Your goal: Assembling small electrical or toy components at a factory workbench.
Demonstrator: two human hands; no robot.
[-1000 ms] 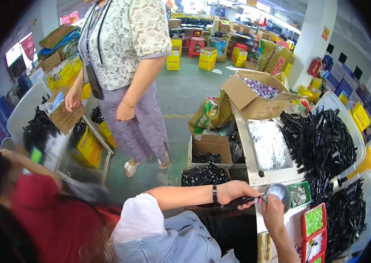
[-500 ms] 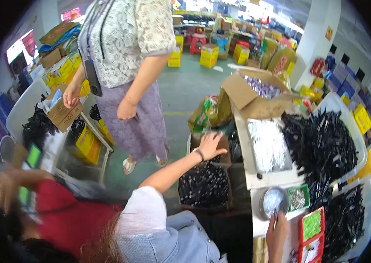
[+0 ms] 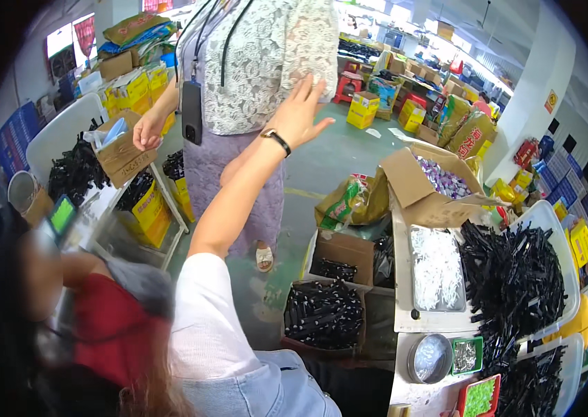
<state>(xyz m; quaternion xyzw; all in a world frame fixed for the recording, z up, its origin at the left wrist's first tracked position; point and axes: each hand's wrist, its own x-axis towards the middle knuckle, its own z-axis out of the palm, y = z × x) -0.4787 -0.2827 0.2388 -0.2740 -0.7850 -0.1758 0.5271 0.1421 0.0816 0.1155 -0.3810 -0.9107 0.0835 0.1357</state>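
Glossy black plastic sticks (image 3: 513, 278), matt cardboard box (image 3: 419, 191), shiny metal bowl (image 3: 430, 358).

Single head-worn fisheye, looking down and forward.
Close over the worktable (image 3: 405, 323) at right, floor and boxes beyond; raised left hand (image 3: 302, 111) mid-frame; rim bends edges.

You're in a small-parts assembly and packing workshop, warehouse-like. Evidence: concrete floor (image 3: 349, 149) painted green, with a yellow line across it. Stacked yellow cartons (image 3: 363, 110) and brown boxes far back. White bench (image 3: 405, 306) at your right carries a tray of white pieces (image 3: 436, 267), a heap of black plastic parts (image 3: 513, 278) in a white tub, and small sorting dishes. Open cardboard boxes (image 3: 325, 313) of more black parts sit on the floor beside it.
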